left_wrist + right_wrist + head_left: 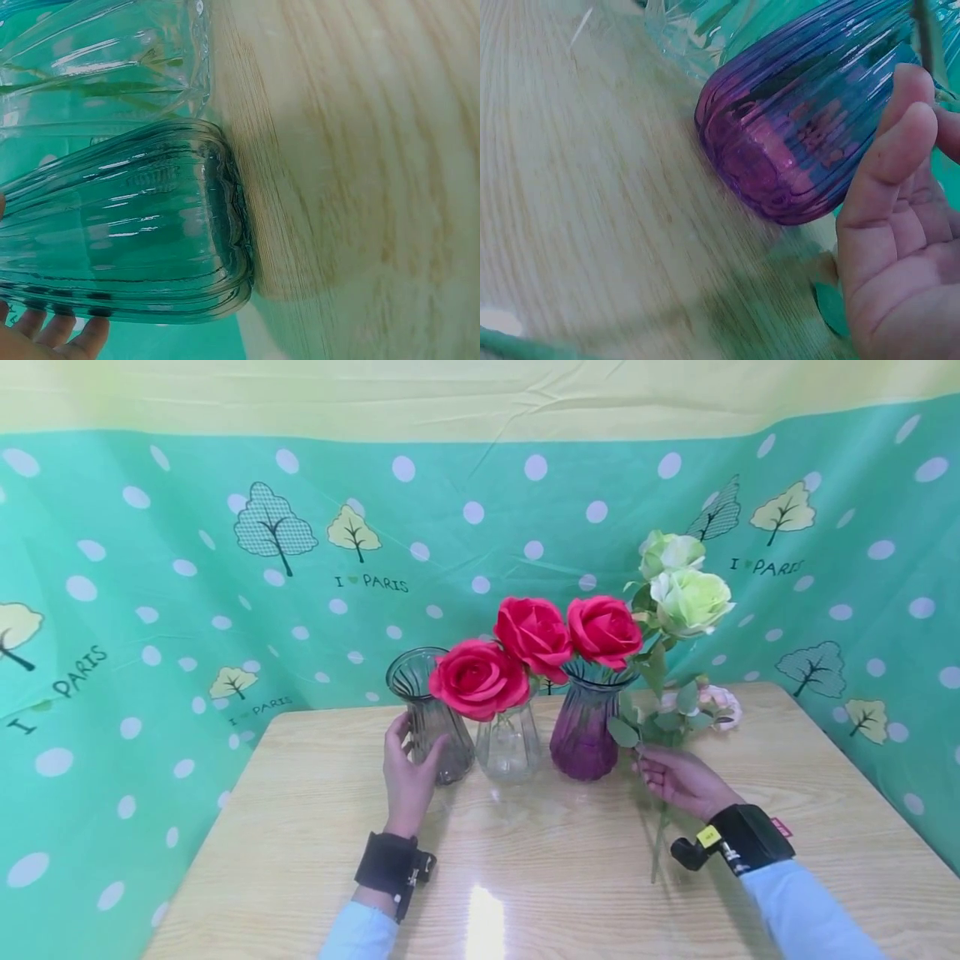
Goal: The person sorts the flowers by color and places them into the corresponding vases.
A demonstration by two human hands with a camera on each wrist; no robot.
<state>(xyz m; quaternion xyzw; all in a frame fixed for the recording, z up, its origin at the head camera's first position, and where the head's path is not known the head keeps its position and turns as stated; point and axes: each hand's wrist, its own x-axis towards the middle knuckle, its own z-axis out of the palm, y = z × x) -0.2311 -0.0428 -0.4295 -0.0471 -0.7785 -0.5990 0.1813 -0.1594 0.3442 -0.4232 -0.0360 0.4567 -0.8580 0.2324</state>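
My left hand [411, 768] grips the side of a grey ribbed glass vase [442, 735], fingers on its left and thumb across its front. In the left wrist view, fingertips [90, 337] touch the vase's wall near its base. My right hand [686, 779] pinches a thin green stem [924, 37] between thumb and fingers. Above that hand stand pale green-white roses [690, 600], and a stem end [657, 852] hangs below it. Close on its left is a purple glass vase [585, 735]. Where the stems run behind the leaves is partly hidden.
Between the grey and purple vases stands a clear glass vase [510, 752]. Red roses [480, 679] rise over the vases. A pale pink rose [718, 706] lies at the table's back right. Behind the wooden table [555, 868] hangs a green dotted cloth [450, 527].
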